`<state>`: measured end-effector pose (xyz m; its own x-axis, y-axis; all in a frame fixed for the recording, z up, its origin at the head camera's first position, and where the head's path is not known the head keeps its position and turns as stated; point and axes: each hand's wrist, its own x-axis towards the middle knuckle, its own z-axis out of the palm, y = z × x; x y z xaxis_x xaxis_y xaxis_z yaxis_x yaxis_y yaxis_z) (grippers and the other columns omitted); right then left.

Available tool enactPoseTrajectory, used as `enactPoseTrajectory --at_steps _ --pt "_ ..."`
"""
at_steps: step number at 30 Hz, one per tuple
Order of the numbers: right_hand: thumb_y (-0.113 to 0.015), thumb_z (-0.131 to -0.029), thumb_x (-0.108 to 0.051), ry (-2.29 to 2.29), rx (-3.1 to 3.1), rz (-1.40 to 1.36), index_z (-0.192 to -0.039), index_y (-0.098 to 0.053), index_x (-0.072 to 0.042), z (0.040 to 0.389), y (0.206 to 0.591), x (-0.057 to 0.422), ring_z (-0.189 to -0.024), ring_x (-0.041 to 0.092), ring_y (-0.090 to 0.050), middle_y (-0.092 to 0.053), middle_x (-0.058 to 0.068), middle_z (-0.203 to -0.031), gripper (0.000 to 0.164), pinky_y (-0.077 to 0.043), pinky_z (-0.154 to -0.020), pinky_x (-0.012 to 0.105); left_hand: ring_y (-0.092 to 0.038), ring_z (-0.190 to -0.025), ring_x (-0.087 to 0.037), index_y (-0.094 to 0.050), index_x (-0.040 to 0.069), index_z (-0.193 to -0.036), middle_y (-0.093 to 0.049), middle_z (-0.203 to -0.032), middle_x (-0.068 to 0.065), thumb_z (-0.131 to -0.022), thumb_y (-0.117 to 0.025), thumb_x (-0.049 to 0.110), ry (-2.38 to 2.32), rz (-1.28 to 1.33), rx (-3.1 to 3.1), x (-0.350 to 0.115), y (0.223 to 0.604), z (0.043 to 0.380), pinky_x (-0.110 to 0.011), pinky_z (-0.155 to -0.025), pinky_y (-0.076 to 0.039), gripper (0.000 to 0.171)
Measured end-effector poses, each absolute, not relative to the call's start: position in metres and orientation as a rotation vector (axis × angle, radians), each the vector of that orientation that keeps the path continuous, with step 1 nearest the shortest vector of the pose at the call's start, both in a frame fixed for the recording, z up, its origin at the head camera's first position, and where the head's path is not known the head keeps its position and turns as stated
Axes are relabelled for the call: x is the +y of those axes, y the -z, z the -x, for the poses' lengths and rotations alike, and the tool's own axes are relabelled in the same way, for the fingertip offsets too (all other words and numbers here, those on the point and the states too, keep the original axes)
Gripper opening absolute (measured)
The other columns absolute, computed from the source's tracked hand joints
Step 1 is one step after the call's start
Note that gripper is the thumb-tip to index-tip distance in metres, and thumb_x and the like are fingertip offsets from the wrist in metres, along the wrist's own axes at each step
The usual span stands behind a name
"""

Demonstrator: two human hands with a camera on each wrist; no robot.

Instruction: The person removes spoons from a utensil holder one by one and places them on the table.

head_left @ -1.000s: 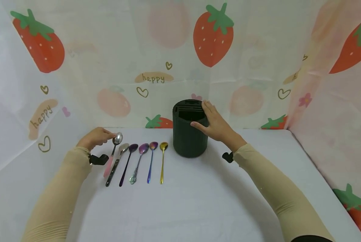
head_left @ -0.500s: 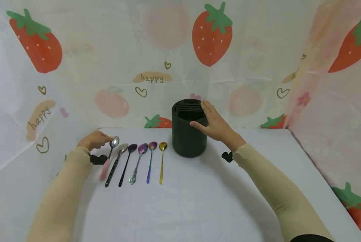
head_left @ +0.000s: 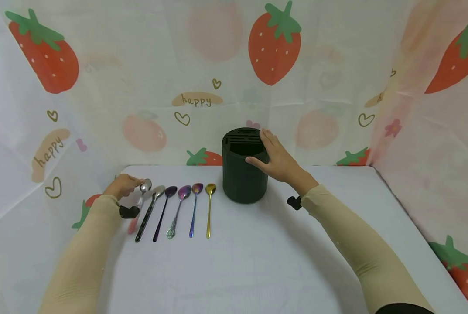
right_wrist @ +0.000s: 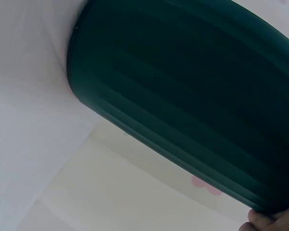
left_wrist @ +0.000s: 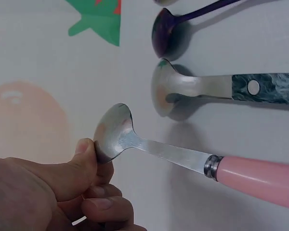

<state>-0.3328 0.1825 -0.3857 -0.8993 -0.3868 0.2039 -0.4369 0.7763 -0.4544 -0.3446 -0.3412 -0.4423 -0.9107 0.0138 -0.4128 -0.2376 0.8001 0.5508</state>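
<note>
My left hand (head_left: 121, 186) pinches the rim of a metal spoon's bowl between thumb and fingers. This pink-handled spoon (left_wrist: 116, 132) is at the left end of a row of spoons, its handle pointing toward me. I cannot tell whether its handle touches the table. Beside it lies a spoon with a black marbled handle (left_wrist: 265, 88). At the right, my right hand (head_left: 278, 161) rests against a dark green round holder (head_left: 244, 181) that stands upright. Its fingers lie fairly straight along the top rim, and the thumb reaches over the front opening.
Rightward along the row lie a dark purple spoon (head_left: 165, 213), an ornate-handled spoon (head_left: 177, 213), a blue-purple spoon (head_left: 194, 213) and a gold spoon (head_left: 209, 213). The white table (head_left: 234, 266) meets a strawberry-printed cloth (head_left: 147, 65) behind and at the sides.
My left hand has moved slightly left and toward me with the pink-handled spoon, widening its distance from the black-handled one. The right hand and the green holder stay in place.
</note>
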Motion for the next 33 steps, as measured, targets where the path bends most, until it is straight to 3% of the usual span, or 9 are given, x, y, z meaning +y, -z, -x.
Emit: enactPoseTrajectory --at_steps 13,16,19,22,26,29,33 --pt "-0.046 -0.096 -0.087 -0.787 -2.855 -0.672 -0.174 -0.004 -0.013 0.332 0.388 0.182 -0.167 0.027 -0.001 -0.003 0.006 -0.181 0.115 -0.014 -0.131 0.056 -0.057 -0.122 -0.053 -0.046 -0.018 -0.149 -0.054 -0.138 -0.044 -0.113 -0.051 0.032 -0.79 0.237 2.613 -0.345 0.457 0.337 -0.063 -0.106 -0.048 0.062" --pt "-0.046 -0.096 -0.086 -0.791 -2.85 -0.674 -0.174 -0.005 -0.012 0.332 0.388 0.182 -0.167 0.027 -0.001 -0.003 0.006 -0.181 0.115 -0.013 -0.131 0.056 -0.059 -0.108 -0.044 -0.049 -0.018 -0.147 -0.06 -0.12 -0.037 -0.113 -0.053 0.033 -0.786 0.239 2.614 -0.346 0.46 0.336 -0.054 -0.096 -0.052 0.061" --pt "-0.047 -0.096 -0.086 -0.785 -2.857 -0.673 -0.174 -0.005 -0.012 0.333 0.388 0.183 -0.167 0.027 0.0 -0.003 0.006 -0.181 0.115 -0.013 -0.131 0.056 -0.053 -0.09 -0.032 -0.054 -0.016 -0.144 -0.058 -0.098 -0.023 -0.111 -0.057 0.034 -0.816 0.217 2.618 -0.348 0.466 0.336 -0.043 -0.081 -0.047 0.06" --pt "-0.048 -0.096 -0.085 -0.785 -2.862 -0.676 -0.174 -0.005 -0.012 0.333 0.388 0.183 -0.167 0.026 0.0 -0.003 0.006 -0.181 0.114 -0.013 -0.131 0.056 -0.05 -0.087 -0.028 -0.062 -0.014 -0.138 -0.057 -0.093 -0.018 -0.107 -0.064 0.037 -0.84 0.219 2.631 -0.351 0.474 0.339 -0.041 -0.078 -0.044 0.059" --pt "-0.051 -0.098 -0.081 -0.795 -2.856 -0.676 -0.173 -0.007 -0.011 0.332 0.387 0.182 -0.167 0.027 -0.001 -0.004 0.006 -0.181 0.112 -0.014 -0.131 0.056 -0.054 -0.1 -0.034 -0.065 -0.014 -0.134 -0.064 -0.117 -0.031 -0.105 -0.067 0.036 -0.84 0.243 2.649 -0.351 0.481 0.339 -0.049 -0.094 -0.05 0.058" --pt "-0.051 -0.098 -0.081 -0.782 -2.857 -0.677 -0.173 -0.007 -0.011 0.333 0.386 0.183 -0.167 0.026 -0.001 -0.004 0.006 -0.181 0.112 -0.014 -0.131 0.055 -0.055 -0.112 -0.039 -0.062 -0.016 -0.136 -0.058 -0.138 -0.039 -0.107 -0.063 0.031 -0.844 0.268 2.645 -0.349 0.481 0.336 -0.058 -0.107 -0.047 0.055" --pt "-0.049 -0.097 -0.084 -0.766 -2.863 -0.682 -0.173 -0.006 -0.011 0.333 0.384 0.184 -0.167 0.027 -0.001 -0.004 0.007 -0.181 0.114 -0.014 -0.131 0.056 -0.056 -0.11 -0.038 -0.061 -0.016 -0.137 -0.061 -0.129 -0.035 -0.108 -0.062 0.03 -0.854 0.306 2.647 -0.346 0.481 0.335 -0.056 -0.103 -0.049 0.054"
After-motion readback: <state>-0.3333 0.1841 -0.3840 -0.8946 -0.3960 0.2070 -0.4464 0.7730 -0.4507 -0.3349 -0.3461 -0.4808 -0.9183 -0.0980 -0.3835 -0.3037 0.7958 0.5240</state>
